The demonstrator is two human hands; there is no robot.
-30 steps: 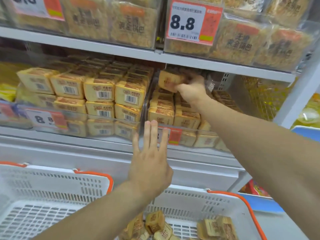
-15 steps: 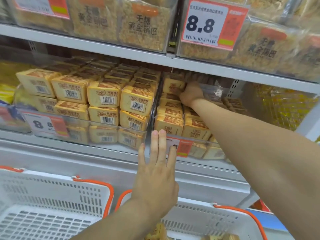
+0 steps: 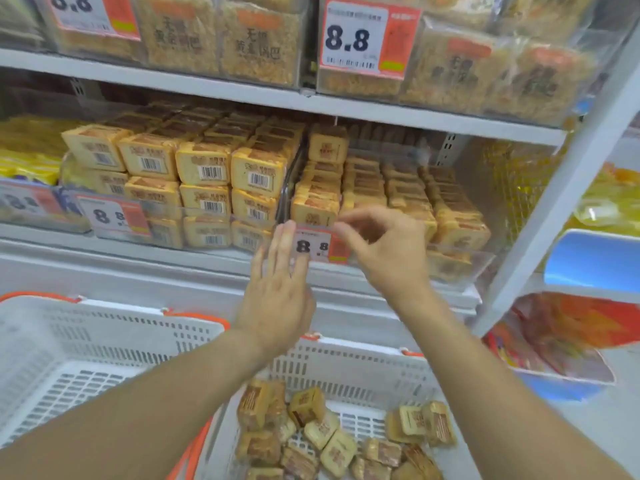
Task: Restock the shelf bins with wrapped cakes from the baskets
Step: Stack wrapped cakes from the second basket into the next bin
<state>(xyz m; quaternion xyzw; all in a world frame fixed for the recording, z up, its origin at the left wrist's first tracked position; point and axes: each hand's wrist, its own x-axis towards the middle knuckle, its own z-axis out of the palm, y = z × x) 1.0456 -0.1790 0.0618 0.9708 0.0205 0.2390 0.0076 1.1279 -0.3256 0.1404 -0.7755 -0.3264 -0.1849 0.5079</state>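
Note:
Two clear shelf bins hold rows of yellow wrapped cakes: a full left bin point(image 3: 207, 216) and a right bin point(image 3: 460, 258). One cake point(image 3: 327, 143) stands upright on top at the back left of the right bin. My left hand point(image 3: 280, 289) is flat, fingers straight, against the right bin's front beside its price tag point(image 3: 317, 245). My right hand point(image 3: 388, 251) hovers in front of the same bin with loosely curled fingers and holds nothing. Below, a white basket point(image 3: 363, 368) with orange rim contains several loose wrapped cakes point(image 3: 308, 410).
A second white basket point(image 3: 104, 341) at the lower left shows no cakes inside. The shelf above carries bagged snacks and an 8.8 price card point(image 3: 367, 38). A white upright post point(image 3: 568, 188) stands on the right, with blue bins point(image 3: 588, 261) beyond it.
My right hand left a cake at the back of the right bin and drew back to the bin's front, empty. My left hand stays flat on the bin front.

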